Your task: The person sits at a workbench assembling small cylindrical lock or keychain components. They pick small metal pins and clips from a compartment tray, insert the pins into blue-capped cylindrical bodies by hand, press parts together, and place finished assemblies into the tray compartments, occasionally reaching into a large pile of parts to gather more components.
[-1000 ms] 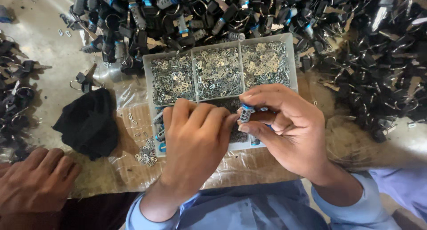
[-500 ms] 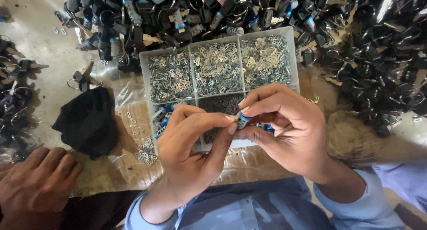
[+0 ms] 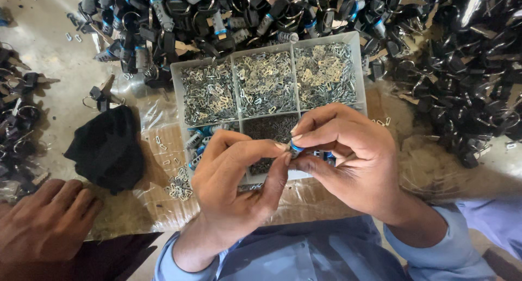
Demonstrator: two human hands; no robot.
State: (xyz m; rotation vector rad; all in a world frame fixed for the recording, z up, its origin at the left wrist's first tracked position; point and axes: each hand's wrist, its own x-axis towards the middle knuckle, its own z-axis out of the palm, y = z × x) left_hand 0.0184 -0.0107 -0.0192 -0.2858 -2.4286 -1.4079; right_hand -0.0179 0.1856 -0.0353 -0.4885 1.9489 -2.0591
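Head view: a small blue-and-silver lock cylinder (image 3: 297,148) sits pinched between the fingertips of the left hand (image 3: 239,186) and right hand (image 3: 348,158), above a clear divided tray (image 3: 356,69) of metal clips. Black keys (image 3: 462,85) lie heaped around; another person's hand (image 3: 46,224) rests nearby.

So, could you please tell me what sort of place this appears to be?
Probably a small assembly workshop for locks or keys. A compartmented tray holds sorted small metal pieces, heaps of black keyed parts surround it, and both hands pinch a small blue-banded part.
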